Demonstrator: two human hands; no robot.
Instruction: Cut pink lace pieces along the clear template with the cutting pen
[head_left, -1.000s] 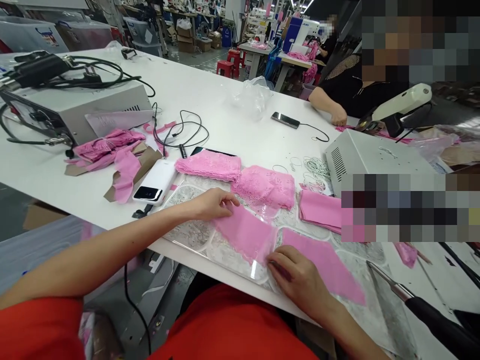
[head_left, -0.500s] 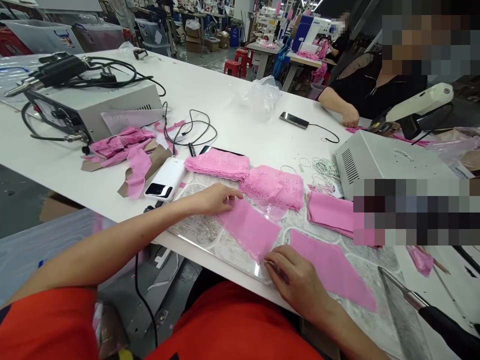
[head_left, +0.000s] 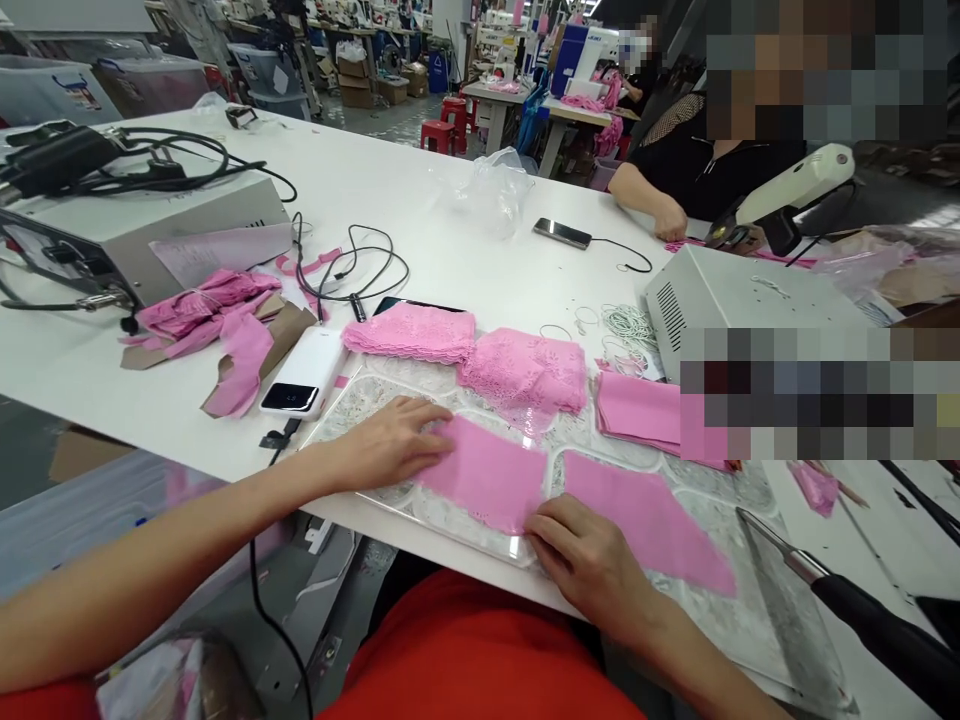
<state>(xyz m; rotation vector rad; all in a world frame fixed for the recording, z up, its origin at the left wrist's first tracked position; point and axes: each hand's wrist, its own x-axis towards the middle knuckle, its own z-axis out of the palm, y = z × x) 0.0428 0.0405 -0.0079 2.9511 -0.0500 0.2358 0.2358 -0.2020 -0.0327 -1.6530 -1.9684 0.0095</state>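
Note:
A pink fabric piece [head_left: 484, 475] with a scalloped lower edge lies flat on a clear template board [head_left: 352, 415]. My left hand [head_left: 401, 438] rests on its upper left edge, fingers stretched out and lying on the cloth. At the lower right corner, my right hand [head_left: 581, 550] has thumb and fingertips pinched together on the fabric edge. Just right of it lies a second, plain pink panel [head_left: 649, 520] with a slanted end. Beyond the hands sit a folded stack of pink lace [head_left: 411, 332] and a looser lace pile [head_left: 529, 375].
A white power bank [head_left: 307, 365] and pink scraps [head_left: 240, 350] are at left, near a grey control box [head_left: 187, 225]. At right are folded pink panels [head_left: 637, 405], another grey box [head_left: 750, 300] and a black-handled tool [head_left: 862, 610]. Across the table sits a person [head_left: 675, 180].
My left hand has moved from the fabric's top corner down its left edge, its fingers flatter. The piece lies straighter. My right hand stays at the lower right corner. The view has shifted slightly.

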